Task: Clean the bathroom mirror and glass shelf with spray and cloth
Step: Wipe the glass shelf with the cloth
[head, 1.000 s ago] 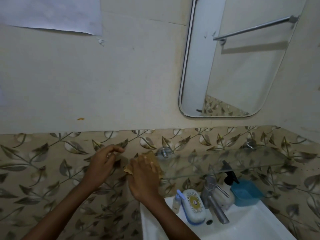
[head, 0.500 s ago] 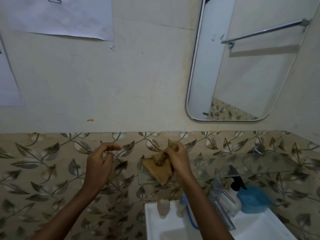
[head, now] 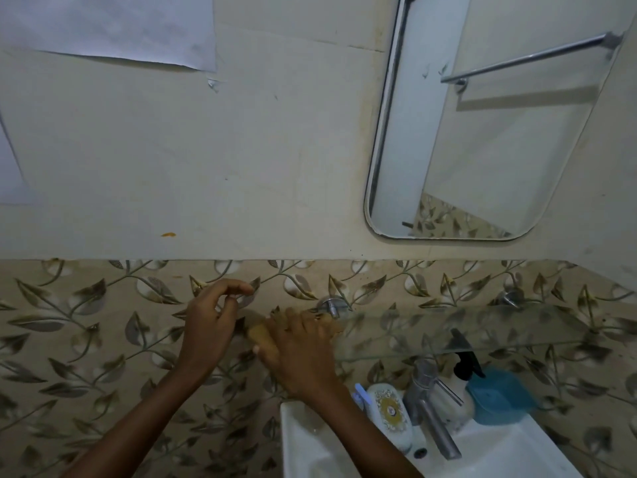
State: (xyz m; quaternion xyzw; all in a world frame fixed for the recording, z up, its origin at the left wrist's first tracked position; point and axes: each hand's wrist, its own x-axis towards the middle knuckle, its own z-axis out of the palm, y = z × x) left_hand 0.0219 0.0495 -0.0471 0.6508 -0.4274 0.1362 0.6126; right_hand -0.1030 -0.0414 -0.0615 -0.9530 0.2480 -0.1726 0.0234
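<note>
The glass shelf [head: 482,331] runs along the leaf-patterned tiles below the mirror [head: 482,139]. My right hand [head: 298,353] lies flat on a tan cloth [head: 256,331], pressing it onto the shelf's left end near a chrome bracket [head: 330,307]. Just left of it, my left hand [head: 210,322] hovers by the tiles with fingers curled and apart, holding nothing. A spray bottle with a black trigger [head: 465,363] stands on the sink rim under the shelf.
A white sink [head: 499,450] sits at the lower right with a chrome tap [head: 431,408], a white soap container [head: 389,415] and a blue tub [head: 499,396]. Paper sheets [head: 113,25] hang on the wall at upper left.
Half a second ago my right hand held the cloth lifted and bunched in front of the tiles; now it presses the cloth flat on the shelf's left end. My left hand stayed put.
</note>
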